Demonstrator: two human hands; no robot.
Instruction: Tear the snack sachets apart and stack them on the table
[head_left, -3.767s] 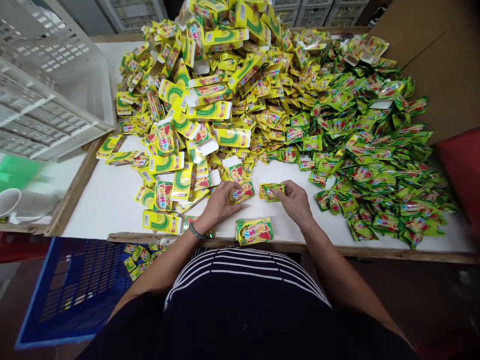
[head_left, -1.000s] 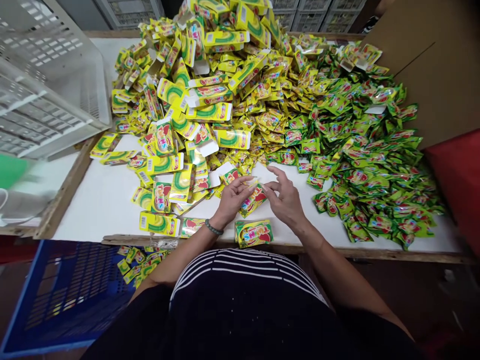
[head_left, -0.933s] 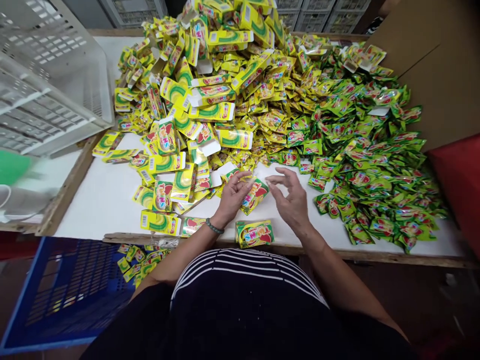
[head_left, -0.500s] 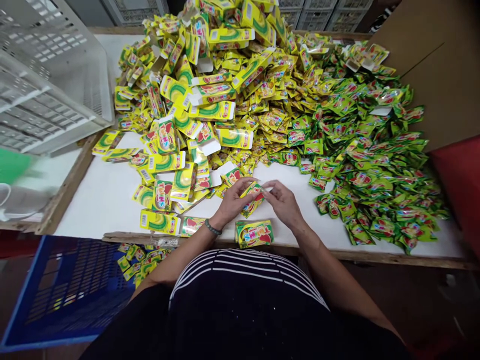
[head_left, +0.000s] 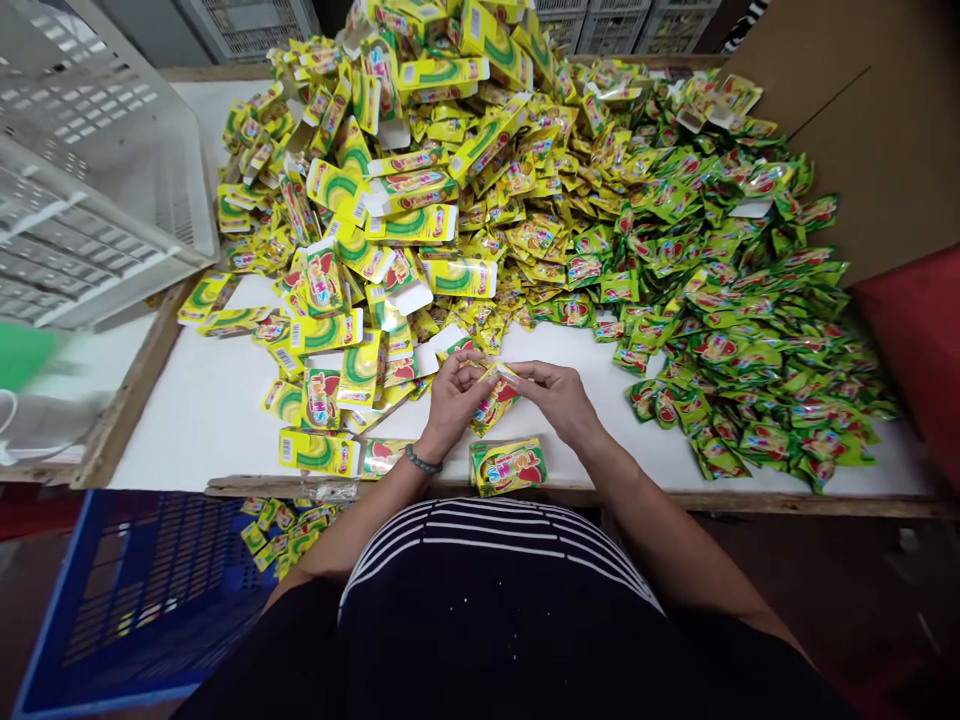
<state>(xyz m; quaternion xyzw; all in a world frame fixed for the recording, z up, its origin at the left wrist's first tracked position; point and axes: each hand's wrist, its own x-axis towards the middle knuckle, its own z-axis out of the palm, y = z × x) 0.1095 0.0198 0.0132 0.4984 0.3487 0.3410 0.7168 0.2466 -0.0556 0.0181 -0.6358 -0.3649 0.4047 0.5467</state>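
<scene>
Between my two hands a small printed candy box (head_left: pixel 495 405), green, yellow and red, is held tilted above the white table. My left hand (head_left: pixel 454 400) grips its left side, with a beaded bracelet on the wrist. My right hand (head_left: pixel 556 398) pinches the upper right end, where a white flap shows at the fingertips. Just below, near the table edge, lies another candy box (head_left: pixel 510 466), lying flat. Left of my left wrist are a green box (head_left: pixel 382 457) and a yellow box (head_left: pixel 319 452).
A heap of yellow boxes (head_left: pixel 420 190) and sachets covers the table's back and left. Green sachets (head_left: pixel 720 350) pile up on the right beside a cardboard sheet (head_left: pixel 877 150). A white crate (head_left: pixel 112 230) stands left; a blue crate (head_left: pixel 150 600) holding small packs sits below.
My fingers have shifted around the top end of the held box, with the white flap now more visible. The whole view has moved slightly.
</scene>
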